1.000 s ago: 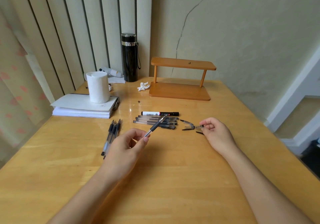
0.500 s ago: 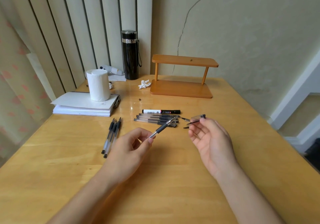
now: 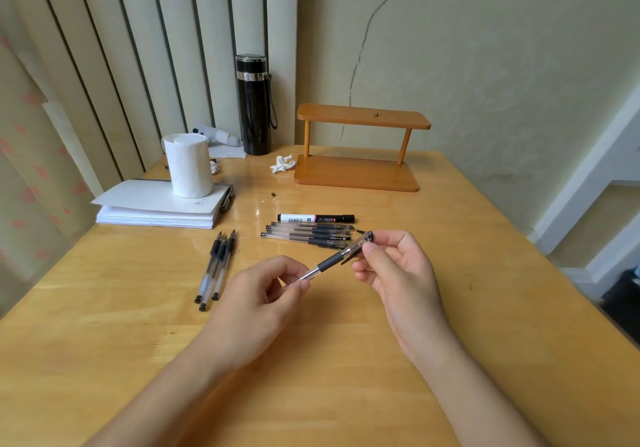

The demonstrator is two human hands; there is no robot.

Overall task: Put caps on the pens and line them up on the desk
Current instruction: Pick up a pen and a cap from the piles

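Above the desk (image 3: pixel 450 308), left hand (image 3: pixel 256 304) grips pen (image 3: pixel 329 265); right hand (image 3: pixel 398 273) pinches its cap (image 3: pixel 362 245), seemingly on.

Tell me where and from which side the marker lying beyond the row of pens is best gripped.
Grip the marker across its white mid-barrel, coming from straight above. It lies flat and crosswise, with pens close on its near side, so a near-side approach looks crowded; the far side is bare desk.

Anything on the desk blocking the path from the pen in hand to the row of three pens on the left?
Nothing visible. The pen, held by left hand with right hand at the cap, has bare desk between it and the three-pen row.
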